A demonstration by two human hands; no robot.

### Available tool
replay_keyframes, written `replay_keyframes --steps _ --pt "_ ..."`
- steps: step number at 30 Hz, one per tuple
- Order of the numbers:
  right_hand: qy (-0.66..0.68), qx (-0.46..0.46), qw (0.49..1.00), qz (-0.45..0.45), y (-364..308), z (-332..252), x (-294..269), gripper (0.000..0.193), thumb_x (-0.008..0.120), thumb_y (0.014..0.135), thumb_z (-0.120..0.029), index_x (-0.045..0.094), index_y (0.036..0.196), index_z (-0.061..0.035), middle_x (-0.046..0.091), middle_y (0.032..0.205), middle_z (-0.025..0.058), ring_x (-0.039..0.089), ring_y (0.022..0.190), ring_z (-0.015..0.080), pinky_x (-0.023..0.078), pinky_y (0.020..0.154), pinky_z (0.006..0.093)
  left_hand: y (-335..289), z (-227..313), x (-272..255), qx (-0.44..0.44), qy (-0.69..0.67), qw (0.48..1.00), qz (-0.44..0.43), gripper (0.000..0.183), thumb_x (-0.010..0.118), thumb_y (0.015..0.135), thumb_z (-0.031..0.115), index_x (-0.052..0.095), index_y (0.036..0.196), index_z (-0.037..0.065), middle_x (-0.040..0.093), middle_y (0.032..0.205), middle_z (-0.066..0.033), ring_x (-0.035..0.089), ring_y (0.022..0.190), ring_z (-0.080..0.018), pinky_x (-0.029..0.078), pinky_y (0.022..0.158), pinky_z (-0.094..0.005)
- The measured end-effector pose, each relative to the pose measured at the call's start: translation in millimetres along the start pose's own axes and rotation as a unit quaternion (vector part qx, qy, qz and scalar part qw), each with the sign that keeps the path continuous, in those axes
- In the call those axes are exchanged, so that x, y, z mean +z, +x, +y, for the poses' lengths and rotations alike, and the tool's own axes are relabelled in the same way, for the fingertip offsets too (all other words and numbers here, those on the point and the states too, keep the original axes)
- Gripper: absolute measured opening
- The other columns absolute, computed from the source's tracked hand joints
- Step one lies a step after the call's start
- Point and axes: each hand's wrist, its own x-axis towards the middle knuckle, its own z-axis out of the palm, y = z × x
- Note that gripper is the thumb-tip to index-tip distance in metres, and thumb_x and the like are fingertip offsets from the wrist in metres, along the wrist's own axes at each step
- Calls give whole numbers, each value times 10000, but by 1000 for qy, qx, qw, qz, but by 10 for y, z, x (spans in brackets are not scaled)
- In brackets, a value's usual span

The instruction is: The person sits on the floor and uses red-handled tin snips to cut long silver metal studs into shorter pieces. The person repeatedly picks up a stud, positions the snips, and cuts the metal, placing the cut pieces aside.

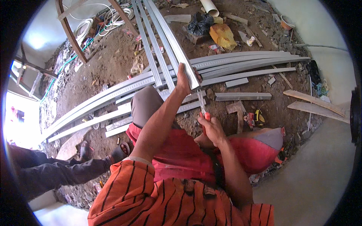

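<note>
My left hand (183, 80) is wrapped round the near end of a long silvery metal channel (169, 35), which runs away from me toward the far edge. Closed in my right hand (213, 130) is a pair of tin snips (202, 102) with red handles. The snips' blades point up at the channel's near end; whether they bite into the metal I cannot tell. Just left of the held channel lie more thin metal channels (147, 45), roughly parallel to it.
A bundle of long metal profiles (241, 59) crosses the dirt floor beneath. A short channel piece (243, 96) and a yellow-black tape measure (259, 117) lie at right. Wooden planks (315, 101) rest by the wall. Another person's legs (64, 171) are at left.
</note>
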Motion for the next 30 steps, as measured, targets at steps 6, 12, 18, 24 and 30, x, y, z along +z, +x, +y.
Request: replay_keyframes --steps 6,12,18,24,30 --pt "-6 61 997 -56 131 -126 7 409 560 785 -386 602 979 -29 607 767 102 587 771 225 430 689 365 -73 96 -57 -20 -27 999 19 616 285 858 640 478 899 55 476 648 -77 507 538 -240 460 532 -413" --pt "40 44 998 -24 302 -232 60 177 560 774 -245 545 706 -82 429 577 -51 379 491 70 297 462 263 -73 94 -90 18 36 999 15 597 293 863 619 500 892 59 496 634 -72 514 541 -240 447 498 -409" --pt "-32 27 998 -41 358 -556 60 149 529 716 -178 482 632 -64 397 539 -21 361 454 102 280 412 303 -148 145 -49 26 37 998 40 592 272 875 611 521 885 73 513 654 -70 521 547 -218 471 506 -377" --pt "-110 26 992 -51 434 -552 24 180 522 686 -188 470 606 -35 430 505 25 385 403 139 272 369 321 -198 164 -49 42 92 994 40 604 230 899 572 549 957 62 568 719 -73 573 631 -195 526 616 -343" --pt "-174 42 983 -44 445 -603 -12 179 504 680 -174 457 574 -37 416 464 46 402 368 161 281 336 339 -139 130 -72 30 65 997 23 588 233 896 575 548 905 79 544 679 -57 559 606 -189 517 594 -342"
